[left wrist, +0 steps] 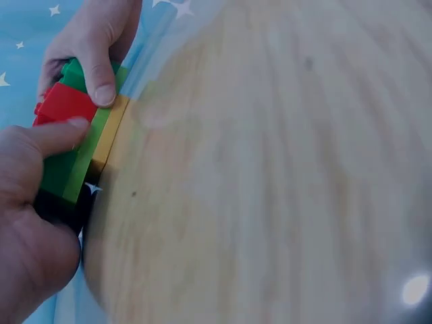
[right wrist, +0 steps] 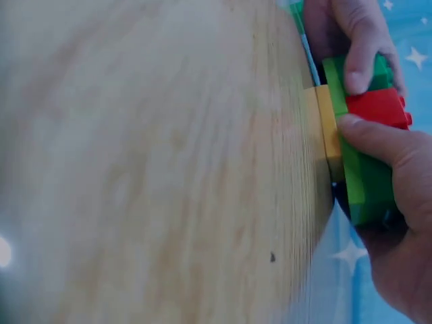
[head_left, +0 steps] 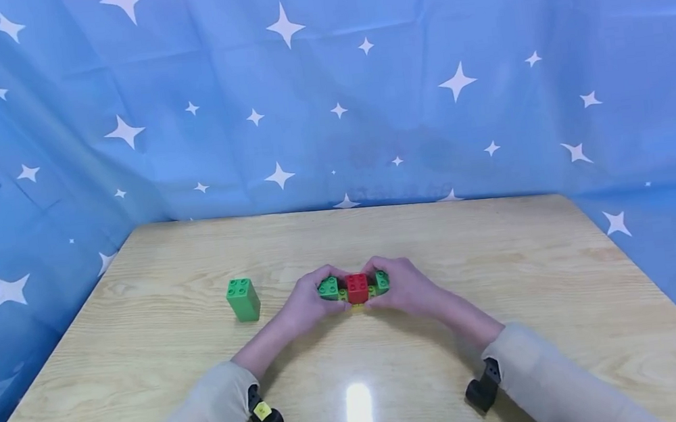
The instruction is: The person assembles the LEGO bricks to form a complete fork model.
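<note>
Both hands are at a toy-brick assembly in the middle of the table. Its red brick sits between two green bricks, a left one and a right one. Under them runs a light green layer, with a yellow brick at the bottom, against the tabletop. My left hand grips the left end, its thumb along the near side. The right end is gripped by my right hand, thumb also in front. Fingers behind the bricks are largely hidden.
A tall green brick block stands upright left of the hands. The wooden table reaches back to a blue curtain with white stars. Black wrist cameras sit under the left cuff and right cuff.
</note>
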Motion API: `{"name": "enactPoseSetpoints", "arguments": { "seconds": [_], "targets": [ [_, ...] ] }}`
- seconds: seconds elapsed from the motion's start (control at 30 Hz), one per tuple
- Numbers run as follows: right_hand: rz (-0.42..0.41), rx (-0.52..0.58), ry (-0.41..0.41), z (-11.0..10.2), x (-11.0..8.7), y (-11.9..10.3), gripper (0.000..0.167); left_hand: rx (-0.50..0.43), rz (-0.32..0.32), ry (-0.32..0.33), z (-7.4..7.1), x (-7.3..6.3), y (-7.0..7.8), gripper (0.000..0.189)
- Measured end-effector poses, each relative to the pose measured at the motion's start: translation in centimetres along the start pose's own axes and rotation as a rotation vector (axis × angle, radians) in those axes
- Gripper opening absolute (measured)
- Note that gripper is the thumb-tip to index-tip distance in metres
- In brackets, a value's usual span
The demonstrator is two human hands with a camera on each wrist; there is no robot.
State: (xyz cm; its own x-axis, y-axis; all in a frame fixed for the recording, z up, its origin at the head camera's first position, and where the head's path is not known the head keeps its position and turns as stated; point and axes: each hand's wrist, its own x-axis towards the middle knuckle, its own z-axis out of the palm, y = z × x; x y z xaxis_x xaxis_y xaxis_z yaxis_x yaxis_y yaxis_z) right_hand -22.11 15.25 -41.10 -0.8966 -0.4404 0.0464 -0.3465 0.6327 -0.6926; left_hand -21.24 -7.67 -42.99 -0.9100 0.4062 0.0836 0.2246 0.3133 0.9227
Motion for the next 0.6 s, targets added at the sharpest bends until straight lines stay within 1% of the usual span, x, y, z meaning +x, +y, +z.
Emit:
{"name": "enactPoseSetpoints", "arguments": {
  "seconds": [0.13, 0.33, 0.4, 0.6],
  "targets": [
    [-0.011, -0.022, 0.007, -0.09, 0.00, 0.10, 0.041, 0.044, 0.023, -0.026, 0.10, 0.23, 0.03, 0.044],
    [0.000, -0.029, 0.023, -0.04, 0.15, 0.12, 0.041, 0.107, 0.018, -0.045, -0.40, 0.34, 0.04, 0.042],
    [-0.003, -0.044, 0.024, 0.07, 0.15, 0.24, 0.041, 0.119, 0.007, -0.053, -0.51, 0.33, -0.06, 0.043],
    [-0.053, -0.091, 0.027, 0.21, 0.05, 0.43, 0.041, 0.150, 0.004, -0.074, -0.64, 0.19, -0.14, 0.044]
  ]
}}
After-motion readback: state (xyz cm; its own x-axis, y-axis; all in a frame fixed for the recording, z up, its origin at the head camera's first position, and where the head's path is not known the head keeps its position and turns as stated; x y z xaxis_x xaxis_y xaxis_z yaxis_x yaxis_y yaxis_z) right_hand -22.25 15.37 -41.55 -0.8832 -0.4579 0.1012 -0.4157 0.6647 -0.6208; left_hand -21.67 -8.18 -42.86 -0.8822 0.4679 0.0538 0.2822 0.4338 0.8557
